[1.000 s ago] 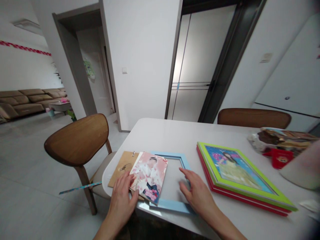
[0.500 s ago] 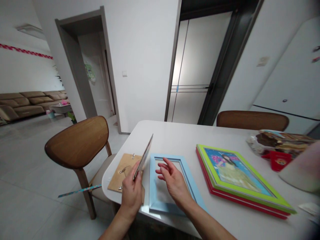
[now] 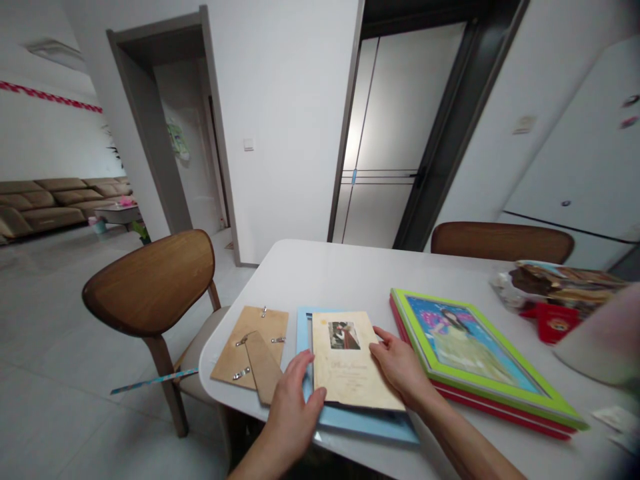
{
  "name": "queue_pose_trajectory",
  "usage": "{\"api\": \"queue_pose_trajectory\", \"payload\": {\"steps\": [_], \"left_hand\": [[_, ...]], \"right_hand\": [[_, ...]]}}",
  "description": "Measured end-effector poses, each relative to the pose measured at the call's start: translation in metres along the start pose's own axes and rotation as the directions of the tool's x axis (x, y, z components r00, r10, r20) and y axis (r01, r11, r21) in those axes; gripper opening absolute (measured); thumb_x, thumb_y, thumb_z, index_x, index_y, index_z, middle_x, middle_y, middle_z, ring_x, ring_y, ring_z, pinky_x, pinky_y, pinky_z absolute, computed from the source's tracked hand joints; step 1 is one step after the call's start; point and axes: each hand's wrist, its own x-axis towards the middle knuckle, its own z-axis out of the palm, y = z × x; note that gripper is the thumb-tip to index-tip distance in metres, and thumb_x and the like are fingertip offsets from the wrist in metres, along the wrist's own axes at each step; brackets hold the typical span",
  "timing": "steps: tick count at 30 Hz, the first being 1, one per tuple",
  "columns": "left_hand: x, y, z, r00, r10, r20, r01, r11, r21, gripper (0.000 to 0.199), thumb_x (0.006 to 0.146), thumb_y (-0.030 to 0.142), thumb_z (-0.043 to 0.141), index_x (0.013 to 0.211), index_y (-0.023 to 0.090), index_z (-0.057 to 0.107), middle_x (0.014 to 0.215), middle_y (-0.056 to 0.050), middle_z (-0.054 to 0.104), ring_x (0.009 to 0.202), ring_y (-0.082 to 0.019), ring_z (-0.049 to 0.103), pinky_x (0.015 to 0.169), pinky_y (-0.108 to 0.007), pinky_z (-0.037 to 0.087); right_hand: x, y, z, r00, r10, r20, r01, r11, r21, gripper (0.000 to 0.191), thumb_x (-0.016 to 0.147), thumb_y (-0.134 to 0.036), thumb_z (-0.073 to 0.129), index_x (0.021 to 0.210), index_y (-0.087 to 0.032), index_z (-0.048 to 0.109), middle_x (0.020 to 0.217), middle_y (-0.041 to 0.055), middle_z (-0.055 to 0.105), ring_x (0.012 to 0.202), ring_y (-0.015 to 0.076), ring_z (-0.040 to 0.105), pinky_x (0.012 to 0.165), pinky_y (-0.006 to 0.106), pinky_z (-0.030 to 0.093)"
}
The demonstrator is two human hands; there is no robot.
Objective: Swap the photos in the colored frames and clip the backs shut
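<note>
Currently: card (image 3: 353, 365) alignment over the blue frame (image 3: 373, 427).
I have the left hand (image 3: 296, 403) and right hand (image 3: 401, 367) holding the card's opposite edges; the board (image 3: 229, 357) lies left. Seating likely calls for squared edges, then even pressure.

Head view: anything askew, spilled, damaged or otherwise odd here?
Mildly. The stand leg lies slanted on the brown backing board, its end past the board's edge. A thin blue strip juts out by the left chair; what it is, I cannot tell. No spill or damage shows.
</note>
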Motion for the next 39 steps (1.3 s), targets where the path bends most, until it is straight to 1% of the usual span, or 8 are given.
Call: {"api": "queue_pose_trajectory", "payload": {"steps": [8, 14, 17, 21, 25, 28, 34, 39], "left_hand": [[-0.008, -0.004, 0.004, 0.977, 0.163, 0.137, -0.194, 0.946, 0.258, 0.046, 0.065, 0.012, 0.05, 0.111, 0.016, 0.049, 0.12, -0.012, 0.048, 0.113, -0.024, 0.041, 0.097, -0.042, 0.031], [-0.009, -0.006, -0.028, 0.97, 0.195, 0.142, -0.231, 0.92, 0.315, 0.048, 0.067, 0.014, 0.049, 0.115, 0.017, 0.045, 0.124, -0.011, 0.044, 0.115, -0.023, 0.038, 0.097, -0.041, 0.031], [-0.004, -0.02, -0.071, 0.981, 0.179, 0.072, -0.192, 0.868, 0.458, 0.055, 0.065, 0.013, 0.049, 0.119, 0.017, 0.04, 0.129, -0.01, 0.037, 0.119, -0.024, 0.032, 0.099, -0.043, 0.025], [-0.001, -0.043, -0.118, 0.999, 0.038, 0.01, -0.035, 0.726, 0.687, 0.057, 0.061, 0.014, 0.05, 0.118, 0.014, 0.042, 0.13, -0.012, 0.036, 0.12, -0.027, 0.029, 0.099, -0.045, 0.023], [-0.006, -0.058, -0.126, 0.996, 0.078, 0.053, -0.091, 0.669, 0.737, 0.05, 0.067, 0.018, 0.048, 0.116, 0.012, 0.043, 0.125, -0.013, 0.042, 0.118, -0.024, 0.033, 0.098, -0.042, 0.028], [-0.009, -0.064, -0.123, 0.988, 0.147, 0.052, -0.137, 0.66, 0.738, 0.046, 0.07, 0.02, 0.049, 0.115, 0.011, 0.044, 0.123, -0.015, 0.044, 0.115, -0.025, 0.038, 0.095, -0.042, 0.032], [-0.009, -0.05, -0.117, 0.908, 0.414, 0.062, -0.328, 0.611, 0.721, 0.049, 0.073, 0.033, 0.055, 0.117, 0.018, 0.041, 0.125, -0.013, 0.042, 0.114, -0.026, 0.039, 0.091, -0.043, 0.038], [-0.005, -0.016, -0.072, 0.825, 0.557, 0.1, -0.456, 0.551, 0.699, 0.057, 0.072, 0.04, 0.057, 0.12, 0.015, 0.037, 0.122, -0.015, 0.045, 0.114, -0.026, 0.039, 0.092, -0.041, 0.039]], "right_hand": [[-0.007, -0.018, 0.009, 0.992, -0.123, -0.041, 0.11, 0.965, -0.237, 0.032, 0.071, -0.021, 0.041, 0.098, -0.012, 0.055, 0.083, 0.0101, 0.061, 0.077, 0.0196, 0.056, 0.067, 0.028, 0.039], [-0.011, -0.013, 0.008, 0.952, -0.297, -0.069, 0.178, 0.724, -0.667, 0.034, 0.071, -0.031, 0.048, 0.101, -0.014, 0.052, 0.093, 0.013, 0.053, 0.086, 0.0242, 0.049, 0.071, 0.033, 0.036], [-0.017, -0.023, 0.018, 0.928, -0.364, -0.081, 0.24, 0.75, -0.616, 0.04, 0.073, -0.03, 0.046, 0.11, -0.013, 0.048, 0.107, 0.014, 0.048, 0.094, 0.0239, 0.045, 0.077, 0.034, 0.035], [-0.041, -0.061, 0.055, 0.854, -0.496, 0.156, 0.514, 0.761, -0.396, 0.035, 0.075, -0.03, 0.043, 0.106, -0.016, 0.051, 0.103, 0.0107, 0.052, 0.095, 0.0211, 0.044, 0.082, 0.033, 0.032], [-0.063, -0.094, 0.101, 0.826, -0.481, 0.295, 0.563, 0.728, -0.391, 0.045, 0.061, -0.043, 0.056, 0.1, -0.019, 0.053, 0.089, 0.0097, 0.055, 0.086, 0.0263, 0.046, 0.075, 0.04, 0.033], [-0.065, -0.102, 0.117, 0.846, -0.449, 0.286, 0.53, 0.766, -0.364, 0.046, 0.057, -0.031, 0.058, 0.101, -0.018, 0.052, 0.088, 0.0099, 0.053, 0.085, 0.0253, 0.047, 0.076, 0.04, 0.034], [-0.063, -0.107, 0.08, 0.832, -0.517, 0.201, 0.533, 0.845, -0.036, 0.05, 0.06, -0.015, 0.049, 0.111, -0.015, 0.046, 0.096, 0.0078, 0.048, 0.088, 0.0165, 0.047, 0.081, 0.027, 0.038], [-0.065, -0.089, 0.018, 0.845, -0.506, 0.171, 0.522, 0.851, -0.058, 0.033, 0.063, -0.016, 0.048, 0.094, -0.018, 0.056, 0.096, 0.0067, 0.049, 0.09, 0.0173, 0.048, 0.083, 0.03, 0.039]]}}
